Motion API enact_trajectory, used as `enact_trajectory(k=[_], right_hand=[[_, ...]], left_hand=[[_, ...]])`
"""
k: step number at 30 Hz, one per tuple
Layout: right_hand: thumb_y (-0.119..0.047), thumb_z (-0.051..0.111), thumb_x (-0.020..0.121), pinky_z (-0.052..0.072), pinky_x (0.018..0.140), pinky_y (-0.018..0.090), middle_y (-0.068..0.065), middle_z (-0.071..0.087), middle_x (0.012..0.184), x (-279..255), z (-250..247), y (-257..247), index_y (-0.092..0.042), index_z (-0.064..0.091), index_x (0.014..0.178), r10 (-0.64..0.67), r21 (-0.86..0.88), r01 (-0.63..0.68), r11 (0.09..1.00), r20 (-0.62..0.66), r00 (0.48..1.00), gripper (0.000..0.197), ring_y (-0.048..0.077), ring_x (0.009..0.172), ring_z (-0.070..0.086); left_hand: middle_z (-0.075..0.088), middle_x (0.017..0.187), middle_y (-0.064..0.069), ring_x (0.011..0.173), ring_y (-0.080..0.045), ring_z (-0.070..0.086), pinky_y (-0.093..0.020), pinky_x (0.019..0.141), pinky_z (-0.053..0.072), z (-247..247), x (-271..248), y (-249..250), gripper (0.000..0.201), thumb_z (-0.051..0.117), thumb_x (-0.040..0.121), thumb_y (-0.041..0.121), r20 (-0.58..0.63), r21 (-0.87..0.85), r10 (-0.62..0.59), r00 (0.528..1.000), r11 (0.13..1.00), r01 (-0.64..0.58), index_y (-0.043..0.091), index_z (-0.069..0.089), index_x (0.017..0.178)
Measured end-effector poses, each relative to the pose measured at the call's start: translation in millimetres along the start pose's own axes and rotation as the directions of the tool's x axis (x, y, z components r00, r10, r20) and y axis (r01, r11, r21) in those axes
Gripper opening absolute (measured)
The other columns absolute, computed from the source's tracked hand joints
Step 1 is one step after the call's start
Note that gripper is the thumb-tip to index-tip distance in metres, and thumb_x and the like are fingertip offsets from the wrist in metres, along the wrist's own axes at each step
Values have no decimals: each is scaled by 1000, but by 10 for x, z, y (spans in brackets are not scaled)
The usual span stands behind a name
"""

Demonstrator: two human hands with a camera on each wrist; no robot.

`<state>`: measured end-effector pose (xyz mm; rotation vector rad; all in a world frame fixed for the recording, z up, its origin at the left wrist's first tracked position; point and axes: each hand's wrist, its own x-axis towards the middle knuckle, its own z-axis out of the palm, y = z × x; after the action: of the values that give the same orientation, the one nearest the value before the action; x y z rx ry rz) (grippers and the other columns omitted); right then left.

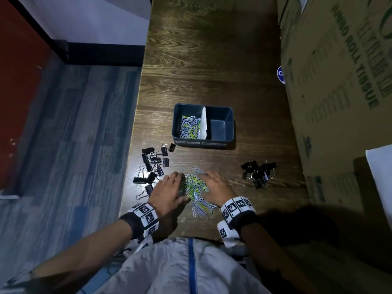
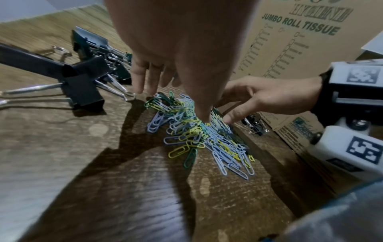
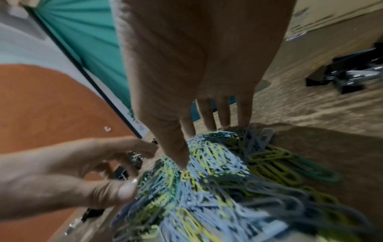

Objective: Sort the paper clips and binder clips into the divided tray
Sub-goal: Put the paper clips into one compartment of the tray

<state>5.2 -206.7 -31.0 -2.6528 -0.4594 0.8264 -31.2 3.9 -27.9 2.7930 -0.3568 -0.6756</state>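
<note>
the heap of paper clips (image 1: 195, 187) is flanked on the table (image 1: 212, 60) by the left hand (image 1: 167, 190) and right hand (image 1: 216, 185), fingers extended, tips on the clips, nothing gripped. more clips lie in the left compartment of the divided tray (image 1: 204, 143); binder clips (image 1: 153, 164) lie scattered left, others (image 1: 257, 171) right.

Dark wood-grain tabletop (image 1: 212, 60), faintly glossy. Smooth coated wire paper clips (image 1: 194, 187). Matt black binder clips (image 1: 152, 164) with shiny metal handles. Smooth dark plastic divided tray (image 1: 230, 132). Matt corrugated cardboard box (image 1: 339, 81).
</note>
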Motion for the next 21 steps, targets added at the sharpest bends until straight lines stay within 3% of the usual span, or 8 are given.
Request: enact_trajectory(k=[3,6,9,13,16,18,21], right_hand=[[-39,77,82,36,111,45,6,29,153,-101,-13,26,-26,33,151,133,22,-131,991,-160,978,83,29,138,32],[-48,79,77,44,103,47,11,31,147,-154,22,18,-25,28,153,279,39,-276,960,-115,953,94,32,135,32],[-41,80,79,43,102,45,11,31,146,-147,71,-71,-27,29,153,255,-24,-258,966,-77,964,91,31,134,31],[-22,79,81,48,96,43,8,40,137,-124,92,-187,-27,41,145,194,-26,-199,980,-129,972,75,30,125,43],[-10,76,82,52,92,42,5,47,130,-133,42,-184,-28,50,132,202,44,-197,979,-140,969,59,28,119,52],[-9,73,85,51,95,42,3,50,134,-149,-54,-180,-27,55,126,207,100,-195,976,-126,970,48,29,121,54],[-8,66,92,45,100,38,3,52,140,-165,-198,-136,-24,60,127,209,95,-199,975,-107,972,38,29,125,53]], left_hand=[[30,147,-12,129,-28,35,-40,102,41,-7,28,19,103,61,77,66,66,-58,-84,994,994,88,12,12,150],[30,139,-12,126,-26,35,-38,97,44,7,107,143,101,66,78,60,80,-107,-95,992,989,104,15,11,150],[31,136,-12,119,-25,39,-36,88,50,29,183,266,90,70,82,44,60,-85,-25,998,996,30,17,16,148],[38,132,-14,111,-29,48,-35,82,52,-8,231,323,62,69,81,5,14,-101,48,999,994,-47,11,37,134],[46,123,-10,98,-24,56,-33,81,53,-56,267,268,47,64,83,2,13,-213,40,999,976,-36,11,45,125],[50,112,-8,91,-26,58,-36,80,53,-104,281,215,34,60,85,0,-3,-243,31,1000,970,-31,10,52,116],[50,90,0,80,-24,58,-28,70,43,-168,275,158,17,60,85,1,-37,-244,59,998,967,-67,12,60,98]])
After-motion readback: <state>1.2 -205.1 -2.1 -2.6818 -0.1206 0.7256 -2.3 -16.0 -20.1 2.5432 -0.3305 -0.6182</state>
